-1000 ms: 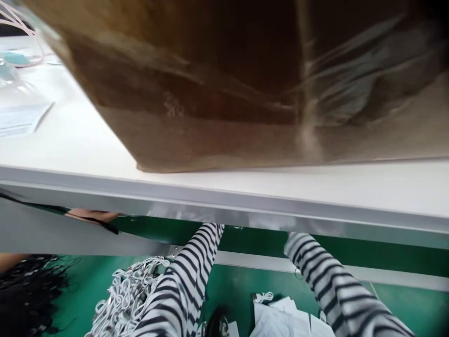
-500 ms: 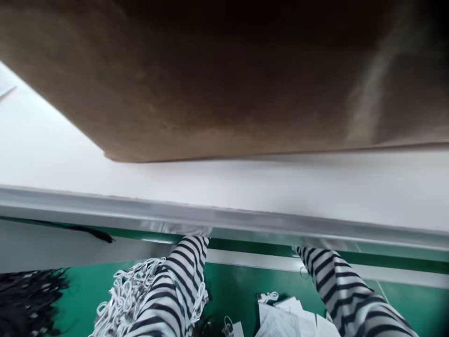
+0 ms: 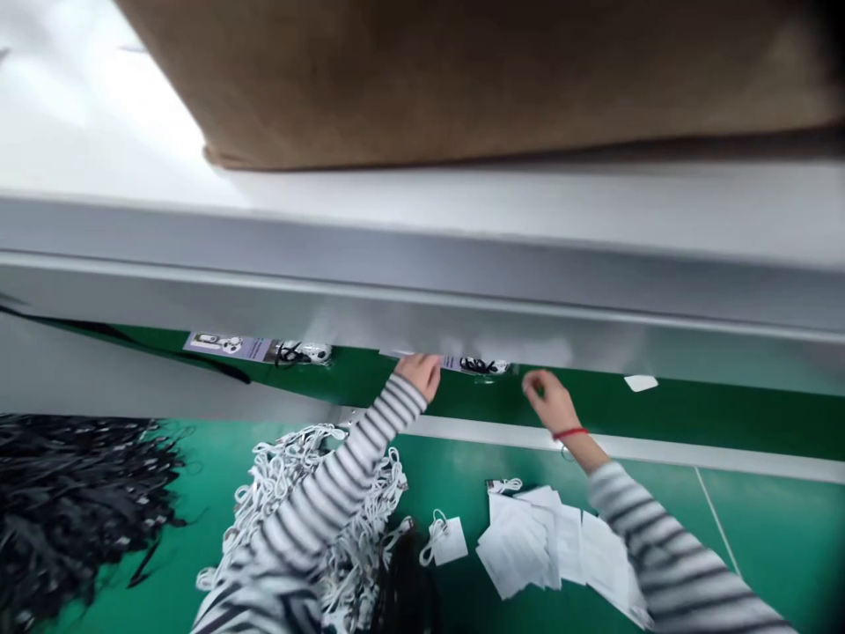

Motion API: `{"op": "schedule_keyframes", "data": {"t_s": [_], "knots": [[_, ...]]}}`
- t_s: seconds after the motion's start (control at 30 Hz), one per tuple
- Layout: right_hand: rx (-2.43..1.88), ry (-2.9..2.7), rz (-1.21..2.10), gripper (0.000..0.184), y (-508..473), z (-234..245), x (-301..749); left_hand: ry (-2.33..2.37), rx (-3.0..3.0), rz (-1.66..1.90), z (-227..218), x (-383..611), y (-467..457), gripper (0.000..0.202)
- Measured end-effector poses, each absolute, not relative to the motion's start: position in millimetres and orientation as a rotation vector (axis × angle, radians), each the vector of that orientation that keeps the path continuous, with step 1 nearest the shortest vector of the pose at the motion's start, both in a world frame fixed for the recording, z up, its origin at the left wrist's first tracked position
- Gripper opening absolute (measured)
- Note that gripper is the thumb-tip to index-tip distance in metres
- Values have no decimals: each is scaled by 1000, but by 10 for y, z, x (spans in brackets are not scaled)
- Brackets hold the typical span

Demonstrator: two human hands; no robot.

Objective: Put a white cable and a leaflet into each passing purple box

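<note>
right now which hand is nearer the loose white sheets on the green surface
Right hand, just above the white sheets in view; the left hand is farther, up and to their left.

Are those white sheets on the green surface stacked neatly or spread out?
Spread out: the white sheets lie loosely fanned and overlapping, edges pointing different ways, on the green surface, below the right hand.
</note>
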State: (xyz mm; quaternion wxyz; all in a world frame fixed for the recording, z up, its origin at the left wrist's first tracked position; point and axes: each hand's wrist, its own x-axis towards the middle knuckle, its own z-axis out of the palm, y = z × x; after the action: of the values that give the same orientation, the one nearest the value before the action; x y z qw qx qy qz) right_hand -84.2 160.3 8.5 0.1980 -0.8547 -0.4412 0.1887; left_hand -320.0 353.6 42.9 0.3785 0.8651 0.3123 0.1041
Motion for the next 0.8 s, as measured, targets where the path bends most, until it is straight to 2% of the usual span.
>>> {"op": "schedule_keyframes", "data": {"t_s": [0.07,0.13,0.2,0.33,0.43,0.53,0.67,0.8], "knots": [[-2278,-1501,806,17,1279,20,-1052,627,2338,115,372,-3630,3161,25],[-2203,-1740,1029,22,1011,-47,-1256,595,2467,-14,284,-4094,2768,29],[-2245,-1840,1112,23,876,-102,-1414,719,2531,-68,182,-4470,2415,31],[-2300,-1863,1132,9,911,-149,-1551,743,2514,-154,-26,-4738,1858,34],[-2338,-1792,1106,7,938,-130,-1547,854,2457,-220,-176,-4674,1557,36],[-2357,-1690,1021,10,954,-46,-1429,949,2400,-242,-299,-4630,1397,25],[-2448,-1500,671,26,1238,144,-1012,953,2374,-217,-377,-4669,1356,11],[-2558,-1394,379,32,1820,227,-586,930,2381,-200,-396,-4686,1365,14]]}}
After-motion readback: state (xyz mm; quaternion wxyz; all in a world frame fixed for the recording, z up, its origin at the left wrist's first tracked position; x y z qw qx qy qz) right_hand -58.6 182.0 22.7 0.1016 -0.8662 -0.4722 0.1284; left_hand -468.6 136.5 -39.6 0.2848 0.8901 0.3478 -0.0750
